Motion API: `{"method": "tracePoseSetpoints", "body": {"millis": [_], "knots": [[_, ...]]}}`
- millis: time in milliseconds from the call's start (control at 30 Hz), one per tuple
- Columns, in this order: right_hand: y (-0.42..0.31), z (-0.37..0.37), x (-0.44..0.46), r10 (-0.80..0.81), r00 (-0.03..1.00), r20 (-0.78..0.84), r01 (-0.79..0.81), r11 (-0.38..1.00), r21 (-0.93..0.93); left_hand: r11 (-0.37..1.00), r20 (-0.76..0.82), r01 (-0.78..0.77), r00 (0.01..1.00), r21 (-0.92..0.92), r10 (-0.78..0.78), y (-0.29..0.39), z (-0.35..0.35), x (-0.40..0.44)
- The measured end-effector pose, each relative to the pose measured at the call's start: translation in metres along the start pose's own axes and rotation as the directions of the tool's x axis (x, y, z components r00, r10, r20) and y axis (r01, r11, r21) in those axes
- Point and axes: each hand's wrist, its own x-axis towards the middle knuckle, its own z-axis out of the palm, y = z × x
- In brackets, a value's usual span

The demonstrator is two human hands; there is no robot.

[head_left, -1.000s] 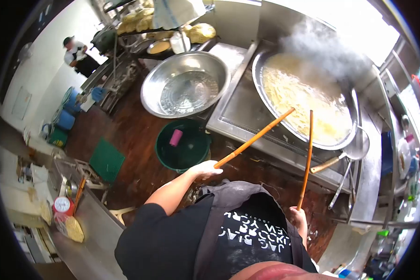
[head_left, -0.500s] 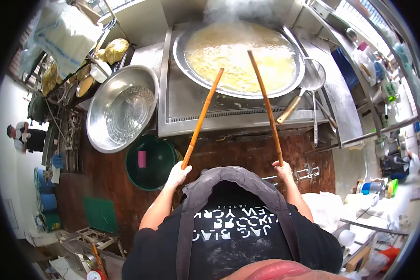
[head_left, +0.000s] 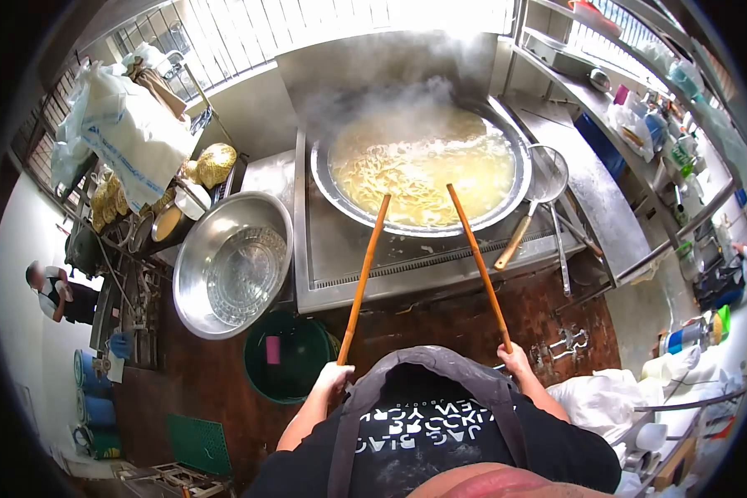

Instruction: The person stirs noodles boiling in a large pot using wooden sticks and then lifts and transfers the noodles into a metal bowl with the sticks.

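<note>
While steam (head_left: 373, 108) hangs over the noodles (head_left: 390, 176) in the wide round pan (head_left: 322, 176), I see two wooden sticks (head_left: 363, 286) slanting over its near edge: the left hand (head_left: 333, 378) grips one, the right hand (head_left: 515, 360) grips the other. A mesh strainer (head_left: 547, 176) rests just right of the pan; a metal basin (head_left: 195, 267) stands left of it.

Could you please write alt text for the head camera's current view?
A person's left hand and right hand each grip a long stick slanting toward a wide, steaming pan of pale noodle-like strands. A metal basin is at its left, a strainer at its right.
</note>
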Motion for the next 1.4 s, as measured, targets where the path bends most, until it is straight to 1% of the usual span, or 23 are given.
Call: {"method": "tracePoseSetpoints", "body": {"millis": [33,67,133,167,200,233,267,333,433,533,600,667,700,733,800,833,933,1100,1200,1300,1333,1367,1400], "knots": [[-0.009,-0.003,0.002,-0.05,0.999,0.011,0.049,0.998,0.049,0.986,0.01,-0.108,0.994,-0.124,0.11,0.007,0.001,-0.003],[-0.026,-0.003,0.002,-0.07,0.995,-0.073,0.07,0.998,0.006,0.946,0.02,-0.207,0.976,-0.249,0.218,0.014,0.003,-0.006],[-0.041,-0.005,0.015,0.03,0.996,-0.081,-0.035,0.997,-0.063,0.949,0.065,-0.215,0.97,-0.23,0.236,0.023,-0.002,-0.002],[-0.034,-0.002,0.026,0.09,0.993,-0.071,-0.093,0.995,-0.034,0.947,0.05,-0.217,0.971,-0.235,0.235,0.019,-0.003,0.007],[-0.021,0.004,0.034,-0.011,0.99,-0.141,0.003,0.998,-0.057,0.946,0.035,-0.217,0.972,-0.239,0.232,0.014,-0.005,0.015],[-0.02,0.002,0.036,0.013,0.988,-0.152,-0.032,0.992,-0.12,0.961,0.006,-0.155,0.987,-0.23,0.16,0.013,-0.006,0.015],[-0.022,-0.001,0.035,0.032,0.989,-0.143,-0.056,0.984,-0.166,0.967,-0.047,-0.182,0.983,-0.176,0.176,0.004,-0.006,0.023],[-0.026,-0.005,0.038,0.095,0.989,-0.115,-0.113,0.98,-0.164,0.969,-0.07,-0.187,0.982,-0.165,0.177,-0.003,-0.001,0.032],[-0.037,-0.004,0.044,0.062,0.991,-0.122,-0.081,0.985,-0.151,0.95,-0.027,-0.145,0.989,-0.278,0.143,0.004,0.015,0.037],[-0.043,0.002,0.05,0.088,0.992,-0.086,-0.095,0.992,-0.081,0.908,0.062,-0.029,0.996,-0.417,0.06,0.023,0.025,0.035],[-0.044,0.007,0.054,0.122,0.99,-0.065,-0.123,0.992,-0.023,0.933,0.023,-0.042,0.998,-0.358,0.053,0.028,0.027,0.034],[-0.032,0.01,0.059,0.08,0.993,-0.089,-0.082,0.996,-0.017,0.959,-0.016,-0.089,0.996,-0.27,0.088,0.018,0.024,0.048],[-0.031,0.009,0.059,0.091,0.992,-0.085,-0.093,0.996,-0.02,0.975,-0.21,-0.219,0.952,0.035,0.222,-0.01,0.03,0.092],[-0.028,0.009,0.061,0.099,0.992,-0.079,-0.102,0.995,-0.022,0.979,-0.209,-0.187,0.957,0.085,0.201,0.002,0.022,0.076],[-0.025,0.006,0.06,0.126,0.991,-0.038,-0.126,0.992,-0.003,0.977,-0.211,-0.176,0.957,0.121,0.198,0.008,0.015,0.066],[-0.028,0.007,0.058,0.126,0.991,-0.055,-0.125,0.992,0.022,0.976,-0.213,-0.191,0.954,0.108,0.211,0.008,0.015,0.066],[-0.044,0.0,0.047,0.244,0.969,0.031,-0.246,0.955,0.168,0.977,-0.193,-0.197,0.959,0.082,0.21,0.016,0.017,0.06],[-0.068,-0.007,0.034,0.344,0.934,0.096,-0.356,0.915,0.188,0.973,-0.243,-0.202,0.944,0.11,0.224,0.018,0.028,0.06],[-0.065,-0.006,0.032,0.315,0.945,0.088,-0.326,0.927,0.187,0.975,-0.24,-0.195,0.946,0.111,0.216,0.017,0.03,0.059],[-0.058,-0.007,0.028,0.303,0.95,0.082,-0.311,0.941,0.135,0.969,-0.256,-0.212,0.937,0.128,0.239,0.016,0.027,0.065],[-0.061,-0.008,0.022,0.309,0.948,0.075,-0.317,0.932,0.174,0.967,-0.26,-0.213,0.935,0.138,0.243,0.011,0.027,0.07],[-0.06,-0.008,0.019,0.312,0.944,0.108,-0.329,0.923,0.202,0.966,-0.243,-0.214,0.938,0.148,0.245,0.006,0.027,0.078],[-0.057,-0.008,0.018,0.314,0.939,0.14,-0.339,0.912,0.229,0.952,-0.273,-0.259,0.915,0.164,0.296,-0.002,0.028,0.088]]}}
